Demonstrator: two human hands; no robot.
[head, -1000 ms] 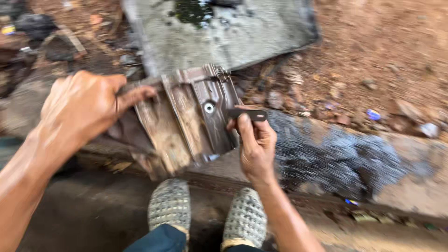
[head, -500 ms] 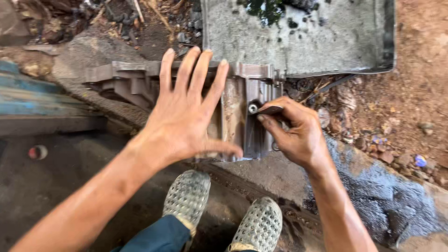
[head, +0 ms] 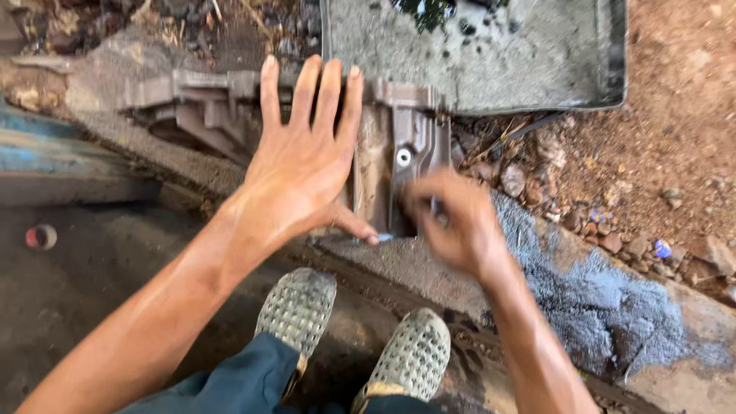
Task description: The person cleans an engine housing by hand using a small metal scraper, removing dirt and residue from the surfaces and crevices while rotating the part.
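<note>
The left hand (head: 303,165) lies flat, fingers spread and straight, palm down on a grimy metal casting (head: 383,146) that sits on a stone ledge (head: 429,264) in front of the person's feet. Its grip is apart, pressing rather than clasping, with the thumb stretched along the casting's near edge. The right hand (head: 452,222) is just beside the casting's right side, below a round bolt hole (head: 403,158); it is blurred, so I cannot tell whether its grip is closed on anything. Behind the casting lies a flat grey tray (head: 498,69) with a raised rim and a dark wet patch near its far edge. Red dirt and small stones (head: 613,222) cover the ground to the right. Two perforated shoes (head: 299,310) show at the bottom, above a dark blue trouser leg.
</note>
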